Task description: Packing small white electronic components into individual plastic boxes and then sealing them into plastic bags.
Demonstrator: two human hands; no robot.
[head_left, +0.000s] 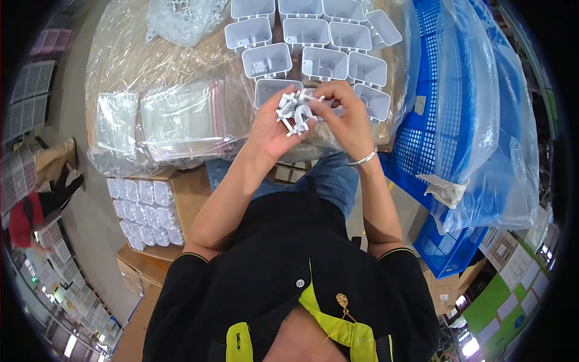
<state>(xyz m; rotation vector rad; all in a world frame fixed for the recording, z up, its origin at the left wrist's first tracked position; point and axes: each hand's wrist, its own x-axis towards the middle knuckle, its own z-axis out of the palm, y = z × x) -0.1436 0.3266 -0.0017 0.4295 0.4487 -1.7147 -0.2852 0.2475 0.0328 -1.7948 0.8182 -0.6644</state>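
Observation:
Several small white plastic parts (295, 112), bunched together, lie in my left hand (271, 130), which is cupped around them. The parts have short rods and curved ends. Above them, my right hand (344, 114) pinches at the same bunch with thumb and fingers; which piece it grips is hard to make out. Just beyond my hands stand rows of light grey plastic bins (325, 63), open at the top. One bin (265, 90) sits partly behind my left hand, and another (374, 102) is right of my right hand.
Clear plastic bags (181, 117) lie flat on the film-covered table at left. A bag of white parts (184, 21) rests at the far left. A box of wrapped containers (145, 211) stands below. Blue crates (416, 127) under plastic film rise at right. A person in red (27, 220) is far left.

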